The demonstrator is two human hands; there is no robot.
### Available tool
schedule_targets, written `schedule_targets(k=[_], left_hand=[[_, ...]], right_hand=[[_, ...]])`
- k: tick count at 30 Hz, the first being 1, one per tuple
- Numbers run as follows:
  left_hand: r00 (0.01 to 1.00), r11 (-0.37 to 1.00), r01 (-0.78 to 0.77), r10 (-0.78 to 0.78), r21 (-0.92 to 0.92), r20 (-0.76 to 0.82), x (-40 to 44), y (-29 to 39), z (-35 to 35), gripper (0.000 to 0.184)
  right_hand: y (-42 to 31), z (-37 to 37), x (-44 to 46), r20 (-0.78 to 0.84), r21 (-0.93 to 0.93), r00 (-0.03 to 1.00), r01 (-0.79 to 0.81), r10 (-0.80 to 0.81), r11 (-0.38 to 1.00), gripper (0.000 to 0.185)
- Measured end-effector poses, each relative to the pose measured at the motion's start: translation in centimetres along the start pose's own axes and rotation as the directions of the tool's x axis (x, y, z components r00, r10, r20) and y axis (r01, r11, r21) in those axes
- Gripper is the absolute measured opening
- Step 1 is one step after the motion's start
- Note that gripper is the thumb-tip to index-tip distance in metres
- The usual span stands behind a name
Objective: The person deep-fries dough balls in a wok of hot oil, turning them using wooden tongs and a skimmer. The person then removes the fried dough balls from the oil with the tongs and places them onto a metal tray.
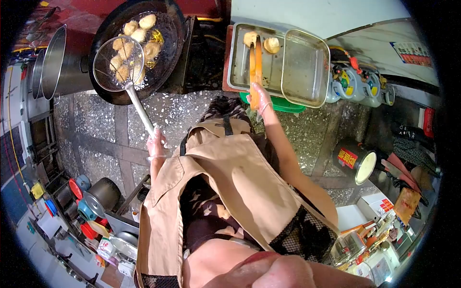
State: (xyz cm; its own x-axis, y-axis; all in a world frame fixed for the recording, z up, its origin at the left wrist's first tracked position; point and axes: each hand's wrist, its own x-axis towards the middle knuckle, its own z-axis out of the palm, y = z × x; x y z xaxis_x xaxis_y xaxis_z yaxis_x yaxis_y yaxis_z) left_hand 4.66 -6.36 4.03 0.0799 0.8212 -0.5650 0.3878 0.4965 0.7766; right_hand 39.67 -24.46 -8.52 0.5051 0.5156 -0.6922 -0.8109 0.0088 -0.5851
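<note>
My left hand (156, 142), in a clear plastic glove, is wrapped round the metal handle of a wire skimmer (137, 102). The skimmer's mesh basket lies over several pale golden fried pieces (147, 21) in a large black wok (169, 67) of oil. In my right hand (260, 98), also gloved, are long wooden tongs (255, 72). Their tips are beside a fried piece (250, 38) in a metal tray (236, 72); whether they touch it is unclear. Another fried piece (272, 45) lies just to the right. A wire-rimmed rectangular basket (307, 67) rests over the tray's right side.
A green basin (288, 106) is under the tray. Large metal pots (65, 67) stand left of the wok. Gas cylinders (349, 84) are right of the tray. A dark bucket (346, 156) stands on the floor at the right. Pots and basins (103, 194) crowd the lower left.
</note>
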Motion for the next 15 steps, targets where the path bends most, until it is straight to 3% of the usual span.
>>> schedule_targets(k=[5,7,11,15], left_hand=[[1.000,0.999,0.004,-0.004,-0.051,0.012,-0.3,0.1,0.0,0.033],[1.000,0.999,0.006,-0.005,0.054,-0.019,-0.3,-0.1,-0.2,0.033],[0.999,0.998,0.041,-0.039,0.056,-0.035,-0.6,0.0,-0.2,0.033],[1.000,0.999,-0.007,0.008,0.033,-0.030,-0.4,0.1,-0.2,0.036]], right_hand=[[-0.1,-0.6,0.2,0.032,0.045,0.999,-0.002,0.000,0.999,0.033],[-0.1,-1.0,0.0,-0.009,0.058,1.000,0.009,-0.009,0.998,0.034],[-0.1,-1.5,0.6,0.005,0.025,1.000,-0.006,0.006,1.000,0.035],[-0.5,-1.2,0.3,0.028,0.109,1.000,-0.012,0.009,0.994,0.034]])
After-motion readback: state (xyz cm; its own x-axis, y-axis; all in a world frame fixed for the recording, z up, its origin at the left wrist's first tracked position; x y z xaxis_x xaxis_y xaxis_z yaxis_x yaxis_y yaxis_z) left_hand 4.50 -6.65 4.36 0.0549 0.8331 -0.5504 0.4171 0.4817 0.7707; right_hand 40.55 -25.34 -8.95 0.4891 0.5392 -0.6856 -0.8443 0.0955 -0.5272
